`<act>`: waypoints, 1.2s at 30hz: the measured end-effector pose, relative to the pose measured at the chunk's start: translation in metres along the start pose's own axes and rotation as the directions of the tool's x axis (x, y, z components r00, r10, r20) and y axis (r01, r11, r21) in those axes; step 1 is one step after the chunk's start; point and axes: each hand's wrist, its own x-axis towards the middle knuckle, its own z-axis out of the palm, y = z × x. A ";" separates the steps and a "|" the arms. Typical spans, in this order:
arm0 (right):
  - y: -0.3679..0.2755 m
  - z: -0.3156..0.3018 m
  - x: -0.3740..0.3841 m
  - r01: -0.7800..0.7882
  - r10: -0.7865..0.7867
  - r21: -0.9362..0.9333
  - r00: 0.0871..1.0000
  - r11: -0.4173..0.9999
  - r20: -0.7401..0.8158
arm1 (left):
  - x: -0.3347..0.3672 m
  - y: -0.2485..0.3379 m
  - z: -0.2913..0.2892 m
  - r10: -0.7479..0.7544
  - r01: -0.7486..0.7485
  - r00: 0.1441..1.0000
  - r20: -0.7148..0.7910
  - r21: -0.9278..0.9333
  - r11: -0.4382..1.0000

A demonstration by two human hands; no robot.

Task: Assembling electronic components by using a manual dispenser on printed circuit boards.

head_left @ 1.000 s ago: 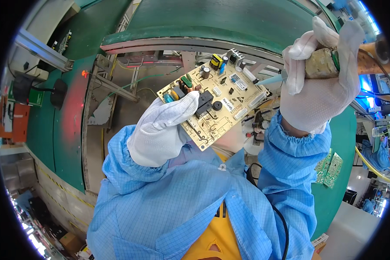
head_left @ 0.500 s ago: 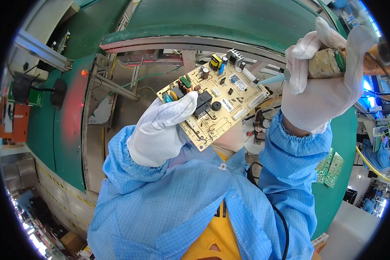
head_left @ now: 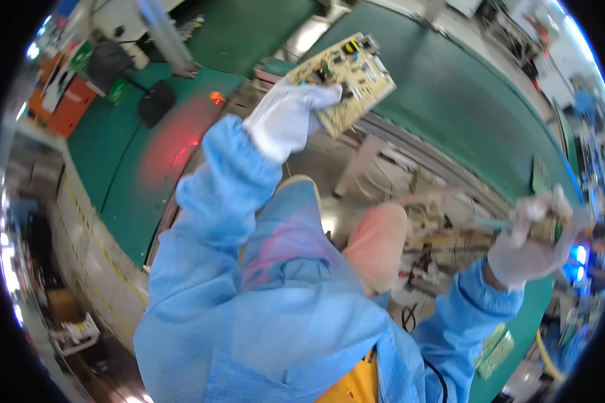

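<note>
My left hand (head_left: 282, 121), in a white glove, grips a tan circuit board (head_left: 364, 86) by its near left edge, thumb on top. The board is tilted and carries several parts, among them a yellow transformer and black relays. It is held out over the near edge of the green table. At the right, well apart from the board, my gloved right hand (head_left: 526, 254) is closed around a hand tool with a thin pale blue tip (head_left: 489, 223) that points left. Motion blurs this hand, and the tool's exact kind cannot be made out.
A green worktop (head_left: 450, 114) with a metal edge runs across the far side. Another green table (head_left: 124, 161) at the left has a red glow and a dark lamp-like head (head_left: 156, 103). Green circuit boards (head_left: 496, 352) lie at the lower right. An orange box (head_left: 64, 107) stands far left.
The board in my left hand has moved away from me, toward the far worktop. My right hand has drawn back with the tool, away from the board. The view has turned.
</note>
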 end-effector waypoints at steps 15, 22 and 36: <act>0.009 -0.033 0.021 -0.203 0.131 0.369 0.969 0.907 0.210 | 0.183 0.009 -0.348 0.516 0.408 0.776 -0.363 0.912 0.028; 0.027 -0.067 0.013 0.220 -0.217 -0.050 0.974 0.974 0.066 | 0.188 0.026 -0.194 0.551 0.412 0.704 -0.449 0.889 0.198; -0.019 -0.109 0.006 -0.066 0.117 -0.151 0.926 0.986 0.360 | 0.075 -0.090 0.265 0.209 -0.785 0.587 0.783 0.486 0.385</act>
